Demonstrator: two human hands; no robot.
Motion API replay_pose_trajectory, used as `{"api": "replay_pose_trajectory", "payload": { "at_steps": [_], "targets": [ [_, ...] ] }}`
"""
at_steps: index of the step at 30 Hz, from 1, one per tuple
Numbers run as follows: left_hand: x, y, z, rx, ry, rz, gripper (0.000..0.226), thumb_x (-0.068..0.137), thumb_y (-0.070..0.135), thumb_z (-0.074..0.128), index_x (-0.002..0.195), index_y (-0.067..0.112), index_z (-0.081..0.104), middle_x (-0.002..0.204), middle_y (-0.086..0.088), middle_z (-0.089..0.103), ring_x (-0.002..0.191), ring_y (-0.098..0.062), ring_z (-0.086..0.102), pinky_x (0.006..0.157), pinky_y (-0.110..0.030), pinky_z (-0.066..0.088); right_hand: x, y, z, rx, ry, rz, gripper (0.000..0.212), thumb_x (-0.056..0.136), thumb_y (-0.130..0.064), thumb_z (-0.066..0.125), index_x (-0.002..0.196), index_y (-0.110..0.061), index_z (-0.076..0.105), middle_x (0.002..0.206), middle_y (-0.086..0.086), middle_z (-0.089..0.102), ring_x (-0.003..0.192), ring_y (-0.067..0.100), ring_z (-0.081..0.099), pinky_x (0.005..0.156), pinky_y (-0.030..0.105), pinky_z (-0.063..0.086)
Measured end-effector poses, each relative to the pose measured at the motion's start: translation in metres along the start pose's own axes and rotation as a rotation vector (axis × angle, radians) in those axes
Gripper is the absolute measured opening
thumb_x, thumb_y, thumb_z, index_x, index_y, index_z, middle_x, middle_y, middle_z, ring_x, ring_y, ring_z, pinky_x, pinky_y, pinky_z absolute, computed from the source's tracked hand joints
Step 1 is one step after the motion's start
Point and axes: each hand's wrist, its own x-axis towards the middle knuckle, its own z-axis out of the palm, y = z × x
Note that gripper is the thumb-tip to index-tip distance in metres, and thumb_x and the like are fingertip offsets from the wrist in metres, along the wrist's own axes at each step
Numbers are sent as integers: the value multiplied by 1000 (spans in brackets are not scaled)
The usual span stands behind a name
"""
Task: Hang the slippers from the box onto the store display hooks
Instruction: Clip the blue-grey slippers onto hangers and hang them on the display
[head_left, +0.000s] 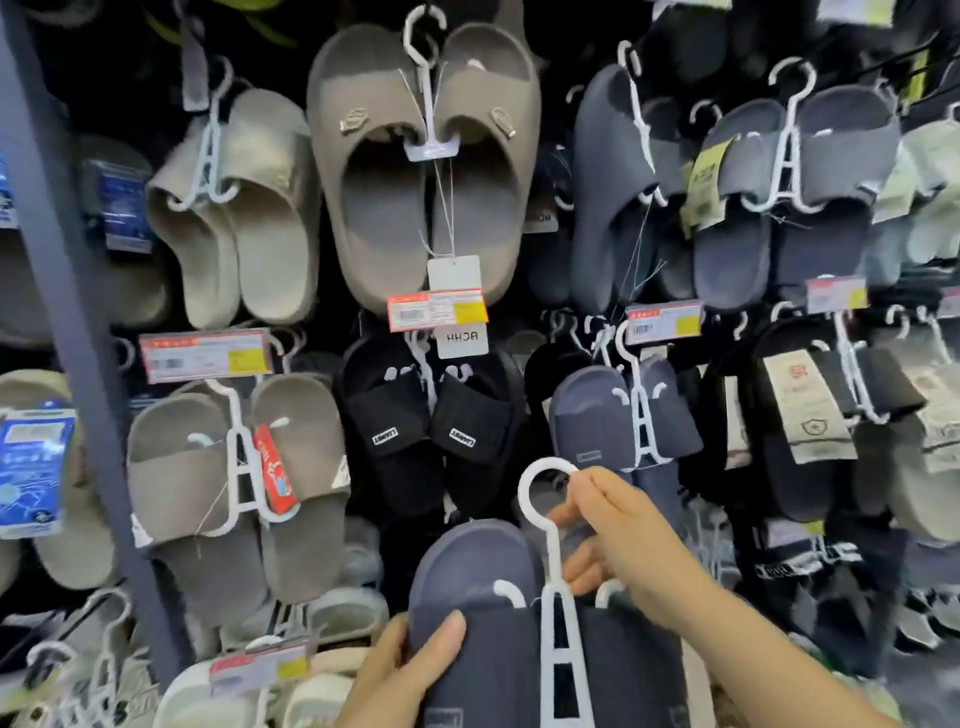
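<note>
Navy foam slippers (483, 613) on a white plastic hanger (556, 597) look light; right hand (628, 551) pinches the loop, left hand (410, 670) grips a toe.

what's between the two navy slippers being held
In the head view, a white plastic hanger runs up between the navy slippers; the right hand pinches its ring, the left hand grips the left slipper.

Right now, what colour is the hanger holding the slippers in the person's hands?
White hanger, seen in the head view.
</note>
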Motion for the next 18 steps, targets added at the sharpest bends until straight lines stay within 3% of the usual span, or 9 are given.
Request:
{"api": "replay_pose_trajectory", "payload": {
  "at_steps": [3, 5, 7, 9, 11, 14, 16, 18],
  "targets": [
    [30, 0, 35, -69, 3, 6, 65, 67, 52, 68, 123, 22, 54, 120, 4, 56, 99, -9, 51, 86, -20, 32, 27, 5, -39, 49, -13, 44, 26, 99, -25, 37, 82, -8, 47, 83, 8, 63, 40, 25, 57, 37, 25, 45],
    [40, 7, 61, -77, -15, -33, 64, 72, 50, 66, 126, 19, 53, 125, 5, 56, 102, -10, 52, 84, -14, 33, 41, 8, -62, 47, -10, 73, 25, 98, -24, 38, 82, -8, 47, 79, 6, 61, 39, 25, 56, 37, 24, 45],
    [48, 16, 85, -75, -9, -50, 42, 80, 42, 64, 113, 18, 55, 98, 13, 60, 84, -4, 55, 64, -3, 39, 54, 10, -83, 29, 7, 90, 24, 98, -24, 39, 84, -8, 48, 76, 6, 59, 38, 23, 54, 36, 23, 44],
    [57, 24, 106, -111, -36, -56, 40, 76, 39, 69, 108, 20, 57, 80, 16, 56, 72, 1, 53, 52, -8, 38, 67, 8, -102, 9, 23, 78, 24, 98, -25, 39, 85, -8, 49, 74, 7, 58, 37, 22, 53, 35, 23, 43],
    [71, 30, 123, -147, -35, -55, 47, 63, 44, 76, 99, 19, 61, 84, 11, 65, 77, -7, 62, 60, -19, 44, 81, 1, -120, 8, 38, 55, 25, 99, -25, 38, 84, -9, 49, 71, 8, 56, 34, 19, 51, 33, 22, 41],
    [93, 45, 143, -252, -108, -61, 76, 40, 54, 80, 106, 20, 63, 102, 0, 71, 90, -20, 69, 77, -34, 54, 105, -15, -145, 46, 20, 49, 28, 99, -27, 37, 81, -10, 48, 67, 8, 53, 32, 16, 48, 31, 20, 41],
    [106, 57, 156, -282, -146, -59, 84, 39, 58, 81, 111, 19, 62, 106, -2, 71, 93, -23, 69, 83, -39, 55, 123, -24, -159, 72, -8, 71, 29, 99, -28, 36, 80, -10, 47, 65, 9, 53, 31, 16, 48, 32, 18, 41],
    [121, 68, 166, -273, -133, -49, 78, 49, 57, 78, 114, 17, 62, 105, -4, 71, 91, -23, 69, 75, -35, 56, 141, -27, -169, 81, -19, 90, 29, 99, -30, 35, 79, -11, 47, 65, 9, 52, 30, 15, 48, 31, 17, 40]
  ]
}}
